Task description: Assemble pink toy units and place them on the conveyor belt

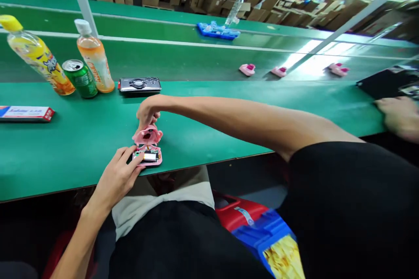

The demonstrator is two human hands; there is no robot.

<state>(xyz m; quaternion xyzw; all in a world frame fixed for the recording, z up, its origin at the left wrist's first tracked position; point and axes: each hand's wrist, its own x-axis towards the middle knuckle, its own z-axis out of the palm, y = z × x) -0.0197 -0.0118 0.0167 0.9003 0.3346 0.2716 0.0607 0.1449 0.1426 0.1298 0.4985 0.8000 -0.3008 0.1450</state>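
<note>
Your left hand [119, 176] holds the lower shell [159, 162] of a small pink casing at its left end, thumb over the edge and fingers drawn in close. Your right hand [145, 112] reaches across with the wrist bent down, its fingers narrowed on the upper shell [156, 136]; some fingertips are hidden, so you cannot tell exactly how they grip. The casing lies open on the green surface [81, 148], near the edge closest to you. The lower shell bears a circuit board and a silvery-white block [150, 156]; the upper shell tilts up just behind it, a dark opening in its middle.

Beyond the casing, past your right hand, sits a silver phone [139, 83] with a round ring on its back. To the casing's left and farther back stand a green can [81, 79], an orange drink bottle [94, 61] with a white cap and a yellow-capped bottle [39, 56]; a white box [28, 113] with a red end lies left of the casing.

Well beyond the casing and to its right, three pink pieces [247, 69] sit in a row, and a blue tray [218, 32] lies farther back. Far right of the casing, another person's hand [401, 115] is beside a black box [379, 82].
</note>
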